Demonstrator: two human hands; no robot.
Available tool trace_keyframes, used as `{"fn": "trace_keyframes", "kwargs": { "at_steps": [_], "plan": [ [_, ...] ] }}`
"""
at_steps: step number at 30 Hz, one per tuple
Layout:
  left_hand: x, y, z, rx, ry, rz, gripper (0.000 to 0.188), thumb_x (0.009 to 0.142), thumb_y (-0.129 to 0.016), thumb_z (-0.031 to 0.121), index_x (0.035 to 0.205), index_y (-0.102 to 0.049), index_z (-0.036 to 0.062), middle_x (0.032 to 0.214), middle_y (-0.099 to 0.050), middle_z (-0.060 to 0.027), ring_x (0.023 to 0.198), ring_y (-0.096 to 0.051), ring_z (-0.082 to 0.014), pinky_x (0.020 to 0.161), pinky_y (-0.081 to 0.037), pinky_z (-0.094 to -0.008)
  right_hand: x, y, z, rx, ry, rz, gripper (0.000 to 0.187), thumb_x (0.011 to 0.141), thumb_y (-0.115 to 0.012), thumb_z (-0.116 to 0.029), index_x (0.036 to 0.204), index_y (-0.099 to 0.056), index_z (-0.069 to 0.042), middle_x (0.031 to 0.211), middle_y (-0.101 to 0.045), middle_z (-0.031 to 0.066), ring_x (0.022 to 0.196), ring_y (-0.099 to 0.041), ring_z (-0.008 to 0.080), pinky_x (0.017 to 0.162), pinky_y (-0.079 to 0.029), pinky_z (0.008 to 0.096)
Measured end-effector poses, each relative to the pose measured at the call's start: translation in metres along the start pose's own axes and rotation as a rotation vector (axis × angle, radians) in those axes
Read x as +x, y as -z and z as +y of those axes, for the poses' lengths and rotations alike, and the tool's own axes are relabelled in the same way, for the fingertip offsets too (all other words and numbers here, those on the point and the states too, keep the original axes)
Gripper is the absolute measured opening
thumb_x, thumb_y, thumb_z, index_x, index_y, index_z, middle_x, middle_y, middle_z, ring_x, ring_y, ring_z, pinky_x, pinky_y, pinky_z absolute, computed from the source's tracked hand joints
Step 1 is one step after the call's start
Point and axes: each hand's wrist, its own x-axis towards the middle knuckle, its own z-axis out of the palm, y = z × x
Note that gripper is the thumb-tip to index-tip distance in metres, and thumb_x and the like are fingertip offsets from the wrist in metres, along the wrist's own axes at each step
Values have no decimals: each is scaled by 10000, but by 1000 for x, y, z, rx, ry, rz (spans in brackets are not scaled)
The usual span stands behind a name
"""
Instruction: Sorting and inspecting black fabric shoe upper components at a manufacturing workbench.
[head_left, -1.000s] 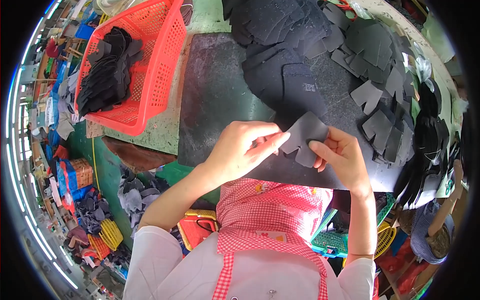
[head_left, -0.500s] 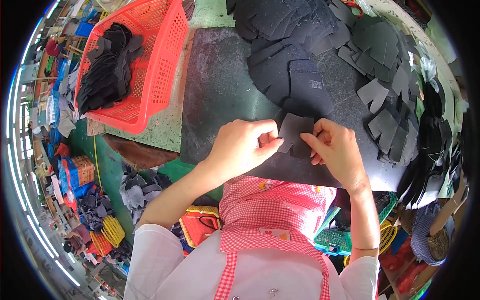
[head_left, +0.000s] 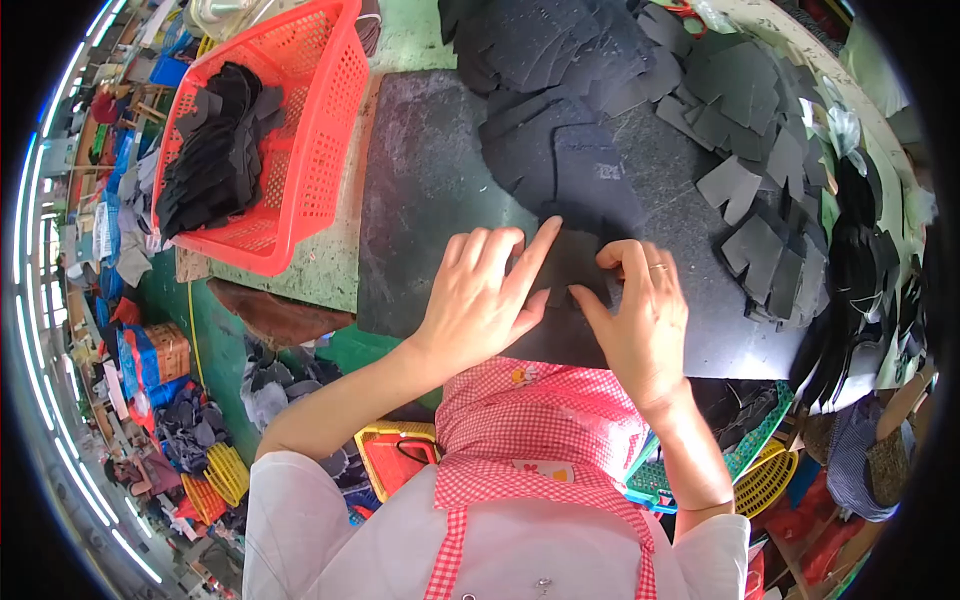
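Observation:
A small dark-grey cut piece of sheet material [head_left: 572, 258] lies on the black board, just in front of a stack of larger black cut pieces [head_left: 590, 185]. My left hand [head_left: 478, 290] is open at its left side, fingers spread, the index finger reaching to its upper left corner. At the right side is my right hand [head_left: 645, 315], with a ring on one finger. Its thumb and index finger are apart and touch the piece near its right part; the other fingers curl, partly hidden.
A red plastic basket [head_left: 320, 150] holding black pieces [head_left: 225, 150] stands at left. Heaped dark cut pieces [head_left: 735, 90] cover the board's far and right side. Black strips [head_left: 855, 270] hang over the right edge. The black board [head_left: 415, 170] rests on a green table [head_left: 415, 35].
The small piece has gone from being held between both hands to lying against the stack. My left hand has unpinched and spread its fingers; my right hand has shifted left and loosened.

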Motion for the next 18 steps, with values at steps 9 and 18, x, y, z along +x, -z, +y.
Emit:
{"fn": "trace_keyframes", "kwargs": {
  "at_steps": [9, 18],
  "plan": [
    [45, 1, 8, -245, -113, 92, 589, 870, -714, 158, 1430, -549, 76, 1510, -457, -163, 1443, -397, -363, 1181, -336, -509, 3, 116, 115, -204, -270, 339, 320, 816, -797, -139, 1074, -629, -54, 923, -628, 65, 827, -555, 210, 768, -477, 325],
    [42, -18, -20, -375, -127, 92, 315, 937, -669, 125, 1251, -695, 102, 1335, -669, -71, 1367, -532, -286, 1170, -351, -498, 62, 63, 113, -222, -101, 130, 269, 842, -798, -194, 977, -626, -36, 880, -645, 62, 871, -612, 228, 840, -460, 357]
  ]
}}
